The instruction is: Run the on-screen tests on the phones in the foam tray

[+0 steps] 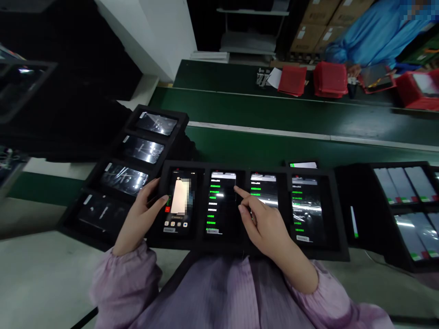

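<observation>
A black tray (199, 205) lies across in front of me with several lit phones set in its slots. My left hand (142, 212) is closed around the tray's left end, with the thumb on top beside the leftmost phone (179, 201), which shows a home screen with icons. My right hand (262, 221) holds nothing. Its index finger stretches out to the right edge of the second phone (219, 205), seemingly touching the screen, while the other fingers bend. This phone, the third phone (263, 189) and the rightmost phone (306, 208) show lists in green and white text.
At left, another black tray (111, 151) holds dark-screened phones. More phones (408, 183) fill a tray at right. Beyond runs a green bench (260, 112) with a pale strip. Red trays (330, 78) stand on its far side, near a person in blue (368, 34).
</observation>
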Tool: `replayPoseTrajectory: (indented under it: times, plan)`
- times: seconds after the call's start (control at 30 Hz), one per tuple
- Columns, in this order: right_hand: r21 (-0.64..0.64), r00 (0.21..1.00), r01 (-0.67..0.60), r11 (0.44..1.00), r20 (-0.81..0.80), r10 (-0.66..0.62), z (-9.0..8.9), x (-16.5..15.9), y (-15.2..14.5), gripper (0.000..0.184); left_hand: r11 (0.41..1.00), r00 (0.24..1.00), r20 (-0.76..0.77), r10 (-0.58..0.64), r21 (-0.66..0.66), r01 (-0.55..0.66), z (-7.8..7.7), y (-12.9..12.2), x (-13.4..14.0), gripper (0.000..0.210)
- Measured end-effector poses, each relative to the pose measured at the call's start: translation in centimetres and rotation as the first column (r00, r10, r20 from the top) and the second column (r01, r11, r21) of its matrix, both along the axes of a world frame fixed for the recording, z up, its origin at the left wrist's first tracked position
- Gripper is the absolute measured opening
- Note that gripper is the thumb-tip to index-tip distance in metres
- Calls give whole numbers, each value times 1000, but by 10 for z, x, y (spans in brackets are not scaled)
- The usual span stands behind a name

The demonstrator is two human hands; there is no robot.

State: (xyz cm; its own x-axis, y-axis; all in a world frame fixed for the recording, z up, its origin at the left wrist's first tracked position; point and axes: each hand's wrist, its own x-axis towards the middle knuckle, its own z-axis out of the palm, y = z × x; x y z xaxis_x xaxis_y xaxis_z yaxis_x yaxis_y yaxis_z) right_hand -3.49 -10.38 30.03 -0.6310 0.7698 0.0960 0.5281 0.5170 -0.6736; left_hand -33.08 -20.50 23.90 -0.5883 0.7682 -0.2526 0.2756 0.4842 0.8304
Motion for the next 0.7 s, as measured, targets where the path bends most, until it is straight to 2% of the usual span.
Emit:
replayPoseTrajectory:
  times: [0.2,0.33,0.5,0.7]
  plan:
    - [22,999,-41,999,1,41,-1,-5,0,23,995,990,94,103,4,-104,17,14,8,59]
    - [26,998,-55,998,25,54,-3,-7,0,24,986,978,126,165,-22,-164,25,24,11,60]
    - [10,997,-53,999,65,52,-5,-6,1,24,989,977,153,146,-38,-142,29,33,10,64]
    - [11,997,-49,999,66,48,-7,-5,1,25,993,981,151,120,-35,-116,25,42,7,64]
